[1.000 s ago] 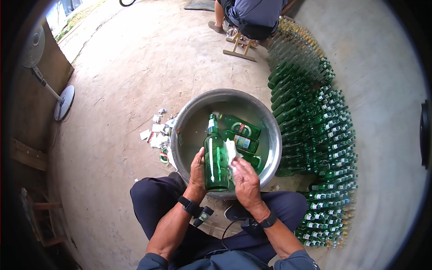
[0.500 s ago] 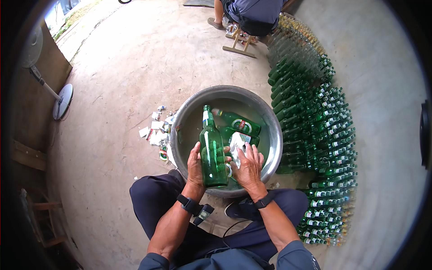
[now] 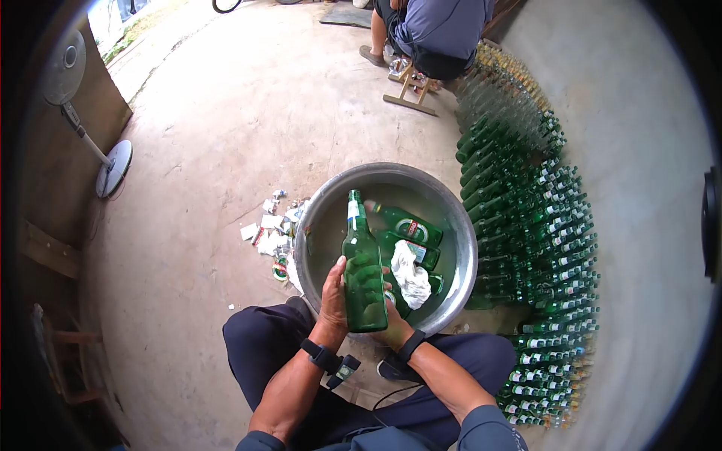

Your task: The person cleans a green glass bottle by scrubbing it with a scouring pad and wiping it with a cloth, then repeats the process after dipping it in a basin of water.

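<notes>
A green glass bottle (image 3: pixel 366 289) is held tilted over the basin, neck pointing away from me, a white and blue label around its neck. My left hand (image 3: pixel 333 295) grips its left side, fingers wrapped behind the body and partly visible through the glass. Behind the lower right of the bottle, my right hand (image 3: pixel 394 328) holds it near the base, most of its fingers hidden. A crumpled white cloth (image 3: pixel 411 276) rests on bottles in the metal basin (image 3: pixel 320 188). A labelled green bottle (image 3: pixel 412 227) lies in the cloudy water there.
Rows of green bottles (image 3: pixel 519 225) line the wall on the right. Torn labels and scraps (image 3: pixel 272 231) litter the floor left of the basin. Farther off, a person (image 3: pixel 444 34) sits on a wooden stool (image 3: pixel 410 99). A standing fan (image 3: pixel 113 169) is at the left wall.
My right hand has let go of the white cloth, now lying on the bottles in the basin, and moved left to the held bottle's base. The view has shifted slightly.
</notes>
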`<state>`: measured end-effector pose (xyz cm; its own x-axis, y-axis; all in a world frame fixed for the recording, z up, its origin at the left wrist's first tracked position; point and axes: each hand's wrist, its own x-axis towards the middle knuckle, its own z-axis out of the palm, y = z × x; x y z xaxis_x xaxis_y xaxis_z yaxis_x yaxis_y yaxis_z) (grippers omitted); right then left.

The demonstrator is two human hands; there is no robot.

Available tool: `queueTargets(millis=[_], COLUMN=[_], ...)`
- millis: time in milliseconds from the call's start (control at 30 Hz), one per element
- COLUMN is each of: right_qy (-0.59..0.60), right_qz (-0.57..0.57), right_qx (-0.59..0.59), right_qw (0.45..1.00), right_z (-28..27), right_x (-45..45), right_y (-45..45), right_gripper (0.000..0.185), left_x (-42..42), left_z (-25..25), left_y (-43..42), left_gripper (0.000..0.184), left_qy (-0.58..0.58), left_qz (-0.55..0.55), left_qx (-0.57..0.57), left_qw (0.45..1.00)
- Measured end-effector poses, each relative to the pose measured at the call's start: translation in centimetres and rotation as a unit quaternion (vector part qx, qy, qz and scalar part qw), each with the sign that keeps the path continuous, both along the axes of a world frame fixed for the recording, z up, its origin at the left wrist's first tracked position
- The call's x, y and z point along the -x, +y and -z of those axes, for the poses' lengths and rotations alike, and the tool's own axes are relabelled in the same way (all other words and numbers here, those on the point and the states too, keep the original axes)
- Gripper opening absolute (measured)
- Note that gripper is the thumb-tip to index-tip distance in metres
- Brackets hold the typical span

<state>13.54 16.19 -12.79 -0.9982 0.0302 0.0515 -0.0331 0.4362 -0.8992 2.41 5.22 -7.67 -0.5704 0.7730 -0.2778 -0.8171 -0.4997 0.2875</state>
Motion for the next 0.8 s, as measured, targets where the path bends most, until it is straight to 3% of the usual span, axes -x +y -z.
queueTargets(millis=[67,100,233,300,333,400,433,533,600,667,733,800], right_qy=[-0.007,-0.030,-0.067,0.002,-0.001,-0.044,-0.118,-0.193,-0.204,-0.260,-0.259,-0.240], right_qz=[0.034,0.025,0.053,0.013,0.014,-0.042,-0.031,-0.034,-0.004,0.070,0.084,0.117], right_qx=[0.168,0.163,0.238,0.047,0.047,-0.286,-0.294,-0.326,-0.256,-0.017,0.025,0.139], right_qw=[0.985,0.986,0.967,0.999,0.999,0.956,0.948,0.925,0.945,0.963,0.962,0.954], right_z=[-2.0,-1.8,-0.1,1.1,1.6,2.3,1.1,-1.7,-1.8,-3.0,-4.1,-4.1], right_x=[0.2,-0.1,-0.5,0.0,0.1,-0.1,0.1,-0.2,-0.4,0.0,0.4,0.5], right_y=[-0.5,-0.4,-0.5,0.5,1.2,2.7,2.9,5.2,7.0,8.0,8.4,9.0], right_gripper=[0.034,0.041,0.038,0.037,0.037,0.039,0.034,0.032,0.042,0.041,0.040,0.040], left_x=[-0.1,-0.3,-0.2,0.0,0.2,0.4,0.5,0.6,0.8,0.8,0.9,0.7], left_z=[-0.3,-0.5,-0.2,-0.1,-0.2,-0.3,-0.4,-0.6,-0.5,-0.8,-0.4,-0.2], left_y=[0.1,0.0,-0.3,-0.3,-0.4,-0.6,-0.6,-0.7,-0.7,-0.8,-0.8,-0.7], left_gripper=[0.062,0.062,0.061,0.061,0.061,0.062,0.062,0.061,0.060,0.060,0.060,0.060], left_qy=[0.012,0.007,-0.002,0.003,-0.005,-0.017,-0.012,-0.013,-0.017,-0.014,-0.007,-0.011], left_qz=[0.011,0.019,0.022,0.015,0.008,0.002,-0.008,-0.020,-0.047,-0.048,-0.050,-0.047], left_qx=[-0.025,-0.020,-0.019,-0.017,-0.023,-0.027,-0.026,-0.022,-0.009,0.002,0.008,0.009], left_qw=[1.000,1.000,1.000,1.000,1.000,1.000,1.000,0.999,0.999,0.999,0.999,0.999])
